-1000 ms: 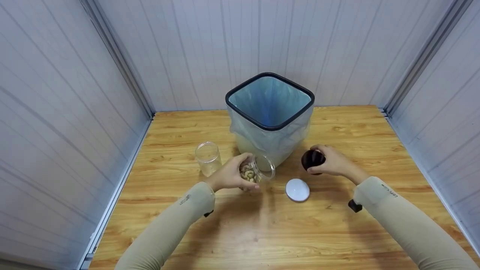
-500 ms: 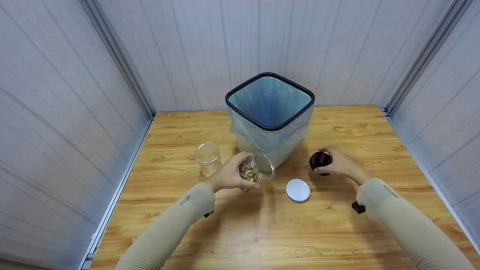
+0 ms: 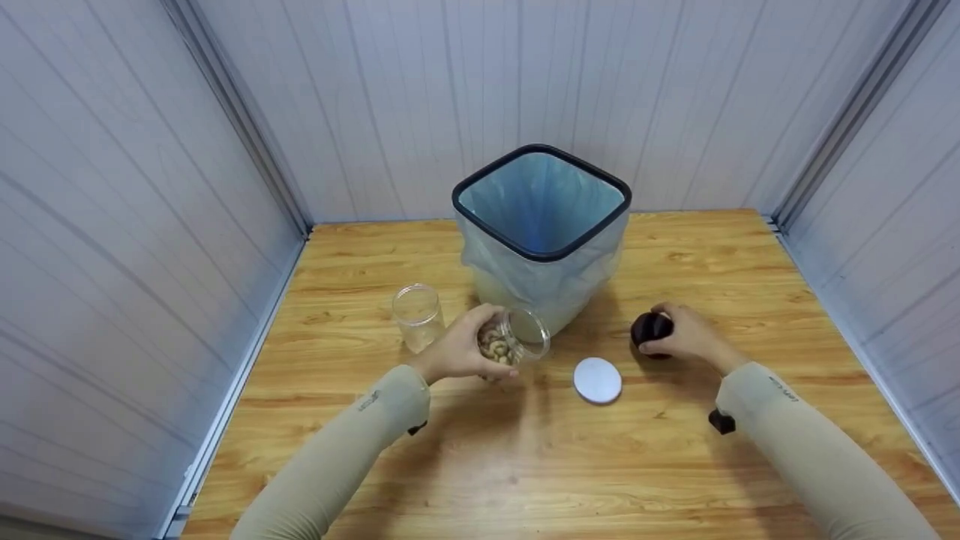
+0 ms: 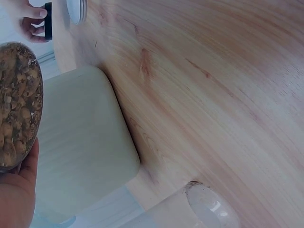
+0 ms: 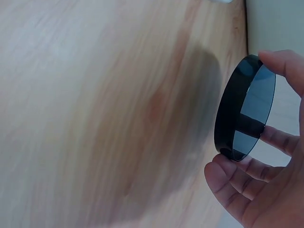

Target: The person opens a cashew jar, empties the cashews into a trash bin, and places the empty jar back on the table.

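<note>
Left hand [image 3: 457, 348] grips an uncapped clear plastic jar [image 3: 517, 345] of pale nuts [image 3: 495, 349]; right hand [image 3: 685, 334] holds a round black lid [image 3: 647, 330], not yet set down.

black lid [image 3: 651, 334] looks like smooth glossy plastic, almost mirror-like on the flat face. nut jar [image 3: 512, 340] and the other jar [image 3: 417, 315] are shiny and clear, plastic or glass, can't tell. white disc [image 3: 598, 380] is smooth with a soft sheen, bin liner [image 3: 540, 289] is thin crinkly plastic, tabletop [image 3: 562, 465] is kinda glossy wood grain, sleeves [image 3: 337, 450] are matt cloth
</note>
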### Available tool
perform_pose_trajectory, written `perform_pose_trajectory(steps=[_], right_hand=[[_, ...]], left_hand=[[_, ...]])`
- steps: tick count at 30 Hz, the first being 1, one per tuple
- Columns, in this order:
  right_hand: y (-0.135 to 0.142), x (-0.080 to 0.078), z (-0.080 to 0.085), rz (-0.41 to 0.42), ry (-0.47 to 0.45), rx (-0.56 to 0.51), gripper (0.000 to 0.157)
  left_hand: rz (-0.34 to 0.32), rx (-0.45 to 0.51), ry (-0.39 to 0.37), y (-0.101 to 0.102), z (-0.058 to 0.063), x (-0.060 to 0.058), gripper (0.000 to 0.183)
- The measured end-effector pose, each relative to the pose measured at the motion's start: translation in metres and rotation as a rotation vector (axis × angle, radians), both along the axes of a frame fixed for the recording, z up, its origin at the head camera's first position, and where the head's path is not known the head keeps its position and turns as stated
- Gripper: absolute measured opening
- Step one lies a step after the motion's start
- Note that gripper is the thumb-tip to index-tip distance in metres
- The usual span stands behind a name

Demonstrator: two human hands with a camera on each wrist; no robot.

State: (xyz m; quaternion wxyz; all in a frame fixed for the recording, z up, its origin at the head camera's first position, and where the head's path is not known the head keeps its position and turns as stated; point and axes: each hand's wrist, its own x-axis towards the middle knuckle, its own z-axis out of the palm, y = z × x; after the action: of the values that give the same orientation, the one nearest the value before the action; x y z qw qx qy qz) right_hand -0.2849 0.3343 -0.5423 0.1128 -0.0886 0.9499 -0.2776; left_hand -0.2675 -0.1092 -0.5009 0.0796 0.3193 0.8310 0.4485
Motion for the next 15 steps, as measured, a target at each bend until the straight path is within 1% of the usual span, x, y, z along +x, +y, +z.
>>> perform_pose_trajectory(steps=[6, 10, 15], right_hand=[[0.0028, 0.0016, -0.0067, -0.016, -0.024, 0.026, 0.093], [0.0053, 0.0040, -0.0076, -0.035, -0.044, 0.021, 0.097], [0.0063, 0.0067, -0.0083, -0.048, -0.048, 0.023, 0.097]], left_hand=[[-0.002, -0.001, 0.002, -0.0007, -0.0005, 0.0006, 0.086], [0.010, -0.006, -0.020, -0.0016, 0.0000, 0.0012, 0.085], [0.012, -0.005, -0.018, -0.0028, 0.0015, 0.0020, 0.083]])
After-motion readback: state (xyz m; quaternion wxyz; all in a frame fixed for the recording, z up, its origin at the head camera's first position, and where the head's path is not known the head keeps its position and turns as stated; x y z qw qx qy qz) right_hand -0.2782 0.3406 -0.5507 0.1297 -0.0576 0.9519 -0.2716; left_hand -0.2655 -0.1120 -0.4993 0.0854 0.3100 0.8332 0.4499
